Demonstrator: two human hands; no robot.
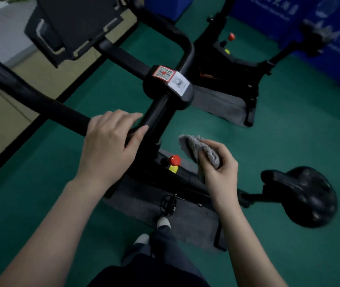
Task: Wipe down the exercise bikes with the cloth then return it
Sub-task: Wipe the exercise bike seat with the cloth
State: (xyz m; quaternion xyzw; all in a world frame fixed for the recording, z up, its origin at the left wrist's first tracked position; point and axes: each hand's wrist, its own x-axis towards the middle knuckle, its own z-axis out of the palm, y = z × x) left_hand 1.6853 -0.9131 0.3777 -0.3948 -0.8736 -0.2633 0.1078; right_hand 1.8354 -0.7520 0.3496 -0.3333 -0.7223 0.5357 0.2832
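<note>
Both bare forearms reach forward over dark trousers and pale shoes [163,222]. The left hand [111,141] lies palm down on the near exercise bike's handlebar [30,94], fingers over the top and thumb on the near side, clasping it beside the stem. The right hand [218,170], well apart, is raised with its fingers curled round the bunched grey cloth [200,148], just beside the red knob [174,160]. The saddle [307,193] sits to the right. Farther off, a second bike [227,65] stands on the green floor [289,131].
</note>
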